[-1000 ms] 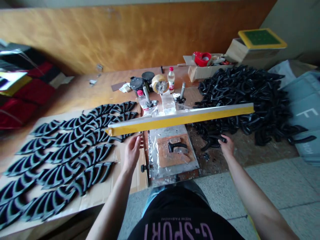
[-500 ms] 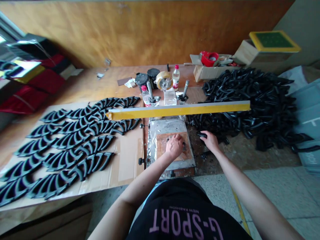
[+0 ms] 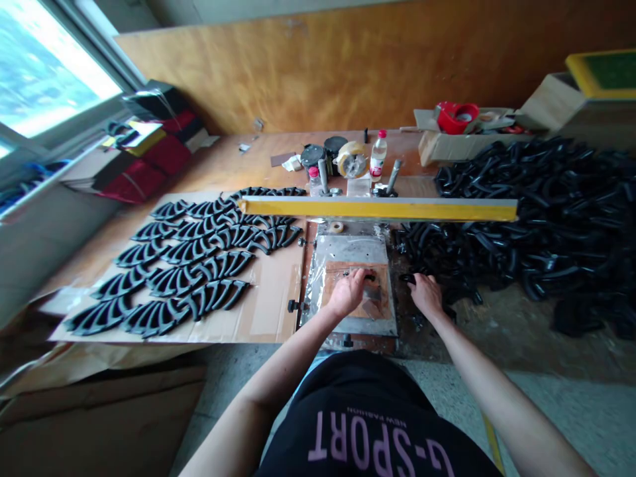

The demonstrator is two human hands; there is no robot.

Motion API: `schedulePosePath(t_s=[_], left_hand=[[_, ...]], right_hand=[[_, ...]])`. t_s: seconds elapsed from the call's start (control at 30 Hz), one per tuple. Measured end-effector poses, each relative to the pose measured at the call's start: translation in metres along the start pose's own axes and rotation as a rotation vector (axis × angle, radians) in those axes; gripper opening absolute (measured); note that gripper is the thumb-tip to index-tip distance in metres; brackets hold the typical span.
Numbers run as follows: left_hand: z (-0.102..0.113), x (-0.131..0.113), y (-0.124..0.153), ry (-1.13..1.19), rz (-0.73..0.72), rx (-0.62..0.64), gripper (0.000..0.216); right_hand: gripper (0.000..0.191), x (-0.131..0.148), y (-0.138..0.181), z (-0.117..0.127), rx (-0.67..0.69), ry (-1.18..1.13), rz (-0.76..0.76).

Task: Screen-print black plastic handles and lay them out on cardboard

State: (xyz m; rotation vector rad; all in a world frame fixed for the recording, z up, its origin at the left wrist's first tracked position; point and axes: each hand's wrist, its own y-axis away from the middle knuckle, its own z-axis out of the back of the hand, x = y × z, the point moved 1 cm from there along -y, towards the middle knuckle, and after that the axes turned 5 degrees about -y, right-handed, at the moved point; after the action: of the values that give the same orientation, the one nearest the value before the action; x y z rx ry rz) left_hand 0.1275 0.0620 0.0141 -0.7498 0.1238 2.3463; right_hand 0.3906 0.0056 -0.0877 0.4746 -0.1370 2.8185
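Note:
My left hand (image 3: 349, 292) is closed over a black curved piece (image 3: 369, 275) on the brown pad (image 3: 342, 311) of the metal plate (image 3: 324, 250). Parts of this piece show at both sides of the fingers. Just right of the plate, my right hand (image 3: 426, 295) pinches another black curved piece (image 3: 407, 278). Beside that hand lies a big heap of similar black pieces (image 3: 561, 205). At left, rows of black curved pieces (image 3: 154, 308) lie fanned out on a cardboard sheet (image 3: 268, 311).
A long yellow-and-grey bar (image 3: 382, 209) spans above the plate, with metal posts (image 3: 394, 176) behind it. Further back stand a bottle with a red cap (image 3: 378, 158), dark jars (image 3: 313, 157), a tape roll (image 3: 352, 160) and an open carton (image 3: 447, 147). Folders (image 3: 129, 175) are stacked at left.
The view has swung left, showing more of the window. My left hand has shifted on the pad, uncovering more of the black piece there. My right hand still holds its piece beside the plate.

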Motion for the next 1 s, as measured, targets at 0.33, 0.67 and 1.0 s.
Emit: schedulePosePath(t_s=[0.33, 0.67, 1.0], left_hand=[[0.06, 0.135, 0.069, -0.269, 0.393, -0.14, 0.029], [0.03, 0.196, 0.139, -0.212, 0.348, -0.122, 0.038], [0.043, 0.151, 0.128, -0.17, 0.496, -0.374, 0.029]], right_hand=[[0.031, 0.038, 0.001, 0.022, -0.057, -0.206, 0.176], [0.022, 0.02, 0.021, 0.034, 0.213, -0.021, -0.15], [0.035, 0.001, 0.028, -0.003, 0.406, -0.743, -0.119]])
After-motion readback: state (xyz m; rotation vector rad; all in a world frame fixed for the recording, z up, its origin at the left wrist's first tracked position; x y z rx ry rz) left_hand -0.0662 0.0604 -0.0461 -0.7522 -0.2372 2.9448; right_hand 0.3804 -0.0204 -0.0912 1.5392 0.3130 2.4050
